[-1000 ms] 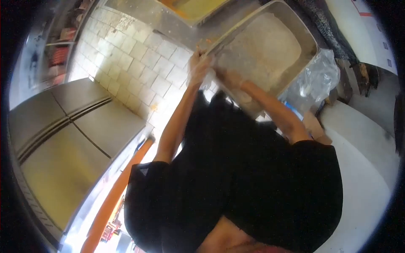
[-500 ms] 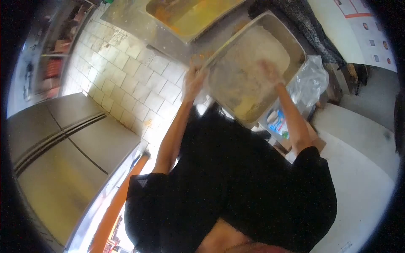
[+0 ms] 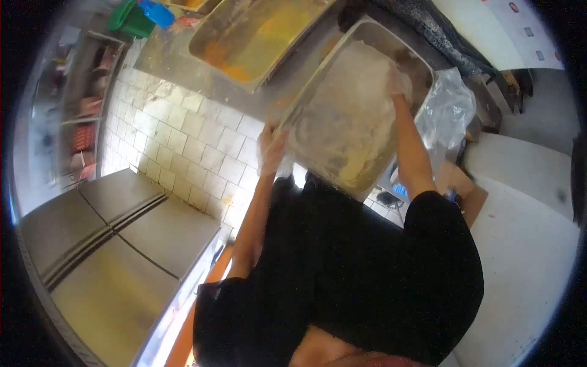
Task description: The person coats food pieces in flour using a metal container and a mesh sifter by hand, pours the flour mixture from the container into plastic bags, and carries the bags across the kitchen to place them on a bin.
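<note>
Grey counter, pale-coated tray beside orange-stained pan

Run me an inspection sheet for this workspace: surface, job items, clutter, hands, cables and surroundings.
Surface: grey counter, specked and stained.
Job items: rectangular metal pan with pale powder spread inside.
Clutter: second pan with yellow-orange residue beyond; clear plastic bag beside the powder pan; cardboard box nearer the person.
Hands: left hand at the powder pan's rim, grip blurred; right hand at the powder's far side.
Cables: nothing seen.
Surroundings: tiled floor; steel-doored cabinet.
</note>
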A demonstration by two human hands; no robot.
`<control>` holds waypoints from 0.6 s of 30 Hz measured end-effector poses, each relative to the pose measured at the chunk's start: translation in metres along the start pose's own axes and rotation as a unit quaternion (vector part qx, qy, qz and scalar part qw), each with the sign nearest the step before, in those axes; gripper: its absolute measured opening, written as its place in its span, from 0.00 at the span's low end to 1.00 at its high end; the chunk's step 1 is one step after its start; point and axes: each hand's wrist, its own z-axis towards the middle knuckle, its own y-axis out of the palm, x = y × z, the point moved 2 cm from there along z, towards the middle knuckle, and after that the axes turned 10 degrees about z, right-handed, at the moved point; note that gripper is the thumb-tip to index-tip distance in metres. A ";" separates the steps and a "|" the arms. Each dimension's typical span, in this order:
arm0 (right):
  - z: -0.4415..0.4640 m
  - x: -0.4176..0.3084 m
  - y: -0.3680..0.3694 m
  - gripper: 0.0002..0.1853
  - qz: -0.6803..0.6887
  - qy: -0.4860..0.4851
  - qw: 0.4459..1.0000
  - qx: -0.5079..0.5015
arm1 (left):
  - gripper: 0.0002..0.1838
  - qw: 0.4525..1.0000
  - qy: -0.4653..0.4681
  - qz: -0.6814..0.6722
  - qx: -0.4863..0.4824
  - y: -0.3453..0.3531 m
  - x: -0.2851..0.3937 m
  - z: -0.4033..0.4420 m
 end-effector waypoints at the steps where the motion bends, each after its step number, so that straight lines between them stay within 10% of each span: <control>1: -0.008 -0.002 0.006 0.21 0.013 -0.001 1.000 0.001 | 0.24 1.000 -0.020 -0.010 -0.010 0.001 -0.004 -0.001; 11: -0.142 -0.073 -0.014 0.20 0.349 -0.021 0.908 -0.230 | 0.21 0.996 0.048 -0.072 -0.016 -0.002 0.003 -0.002; 18: -0.037 -0.006 -0.006 0.20 0.358 0.290 0.856 0.233 | 0.22 0.996 0.020 -0.074 -0.042 -0.005 0.003 -0.002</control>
